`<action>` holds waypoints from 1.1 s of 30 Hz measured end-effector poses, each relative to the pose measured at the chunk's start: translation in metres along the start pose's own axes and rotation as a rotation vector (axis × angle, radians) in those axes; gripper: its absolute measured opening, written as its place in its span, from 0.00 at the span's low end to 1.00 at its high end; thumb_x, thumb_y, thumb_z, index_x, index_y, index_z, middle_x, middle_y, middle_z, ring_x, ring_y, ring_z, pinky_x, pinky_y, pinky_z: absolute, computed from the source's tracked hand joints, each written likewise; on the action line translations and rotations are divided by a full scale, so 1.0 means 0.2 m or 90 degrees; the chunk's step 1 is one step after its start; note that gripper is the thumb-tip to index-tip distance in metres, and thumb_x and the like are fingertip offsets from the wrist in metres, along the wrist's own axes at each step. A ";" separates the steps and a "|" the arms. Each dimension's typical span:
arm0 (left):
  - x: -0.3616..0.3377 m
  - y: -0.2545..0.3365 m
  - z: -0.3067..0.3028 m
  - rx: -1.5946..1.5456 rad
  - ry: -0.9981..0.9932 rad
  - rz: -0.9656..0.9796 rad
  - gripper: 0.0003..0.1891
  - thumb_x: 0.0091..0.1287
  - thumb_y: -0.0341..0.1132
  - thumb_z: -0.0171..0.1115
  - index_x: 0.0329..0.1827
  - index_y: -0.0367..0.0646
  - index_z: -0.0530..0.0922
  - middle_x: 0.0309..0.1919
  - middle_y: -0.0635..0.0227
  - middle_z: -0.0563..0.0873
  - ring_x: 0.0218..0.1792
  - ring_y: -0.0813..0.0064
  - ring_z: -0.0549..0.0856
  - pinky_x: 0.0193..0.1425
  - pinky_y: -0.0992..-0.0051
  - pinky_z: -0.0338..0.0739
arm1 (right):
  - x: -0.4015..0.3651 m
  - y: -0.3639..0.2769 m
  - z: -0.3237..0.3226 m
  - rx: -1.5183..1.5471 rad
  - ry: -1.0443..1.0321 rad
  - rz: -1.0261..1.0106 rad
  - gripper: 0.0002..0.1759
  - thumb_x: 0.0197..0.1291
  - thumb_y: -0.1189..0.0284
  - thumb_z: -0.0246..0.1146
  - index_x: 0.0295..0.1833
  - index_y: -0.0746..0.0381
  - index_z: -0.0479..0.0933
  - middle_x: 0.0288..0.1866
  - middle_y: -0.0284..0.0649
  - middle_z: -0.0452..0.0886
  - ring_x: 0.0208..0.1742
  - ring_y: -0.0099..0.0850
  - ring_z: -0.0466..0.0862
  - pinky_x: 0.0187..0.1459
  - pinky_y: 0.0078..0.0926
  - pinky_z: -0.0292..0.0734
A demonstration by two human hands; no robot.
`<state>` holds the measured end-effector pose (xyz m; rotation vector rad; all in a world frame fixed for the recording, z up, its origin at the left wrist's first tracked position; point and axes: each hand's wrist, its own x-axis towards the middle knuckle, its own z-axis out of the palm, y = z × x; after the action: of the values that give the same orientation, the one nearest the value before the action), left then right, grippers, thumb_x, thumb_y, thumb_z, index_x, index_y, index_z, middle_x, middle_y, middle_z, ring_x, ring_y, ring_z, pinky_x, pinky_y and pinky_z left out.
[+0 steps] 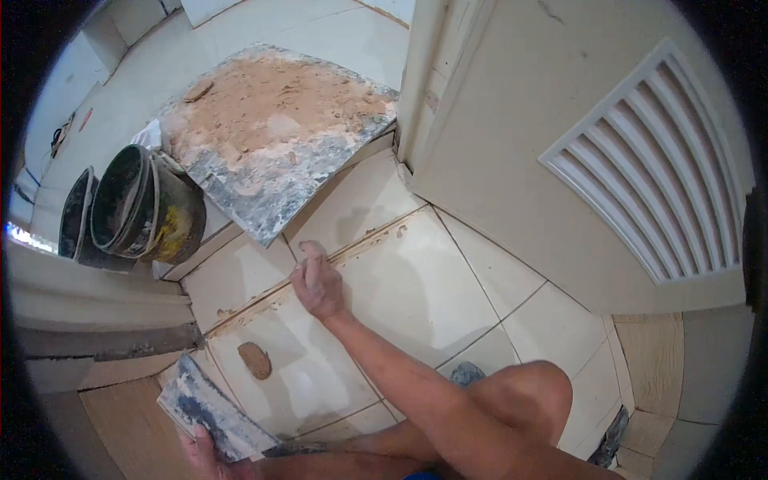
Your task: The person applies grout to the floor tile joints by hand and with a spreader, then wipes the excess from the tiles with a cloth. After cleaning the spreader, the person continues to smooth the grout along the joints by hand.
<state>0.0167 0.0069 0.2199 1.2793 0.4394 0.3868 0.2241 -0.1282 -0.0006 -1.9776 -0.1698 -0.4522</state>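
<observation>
My right hand is over the grout line between the floor tiles, fingers curled together. Whatever it may hold is too small or hidden to make out. Brown paste is smeared along both sides of that line. At the lower left, my left hand grips the edge of a flat rectangular plate, smeared grey and white and held tilted. A lump of brown paste lies on the tile between my two hands.
A mortar-crusted board with dry tan powder lies beyond the step. Two dirty buckets stand to its left. A door with a white louvred vent borders the right. My bent knee is at the lower right.
</observation>
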 end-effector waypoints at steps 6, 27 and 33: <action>0.01 0.01 0.10 0.094 0.108 -0.105 0.33 0.70 0.41 0.61 0.75 0.39 0.61 0.69 0.57 0.72 0.69 0.58 0.71 0.73 0.58 0.63 | 0.07 0.00 0.13 0.057 -0.013 -0.064 0.24 0.61 0.75 0.58 0.62 0.63 0.61 0.48 0.55 0.78 0.39 0.55 0.81 0.39 0.49 0.79; -0.06 -0.01 -0.08 -0.027 0.005 0.007 0.33 0.71 0.37 0.57 0.75 0.35 0.57 0.68 0.51 0.71 0.67 0.58 0.74 0.72 0.58 0.68 | 0.32 0.37 -0.78 -0.375 -0.225 -0.037 0.25 0.63 0.59 0.56 0.61 0.63 0.69 0.61 0.52 0.70 0.43 0.48 0.84 0.43 0.44 0.82; -0.13 0.09 0.01 -0.080 -0.019 0.002 0.32 0.71 0.35 0.57 0.75 0.32 0.57 0.67 0.49 0.72 0.65 0.57 0.76 0.70 0.60 0.70 | 0.28 0.38 -1.00 -0.471 -0.345 0.045 0.30 0.66 0.58 0.51 0.67 0.66 0.63 0.70 0.56 0.65 0.49 0.52 0.82 0.50 0.48 0.80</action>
<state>-0.0047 -0.0030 0.2399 1.1625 0.3811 0.3916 0.2512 -0.3458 0.0324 -2.7946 -0.2999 0.1132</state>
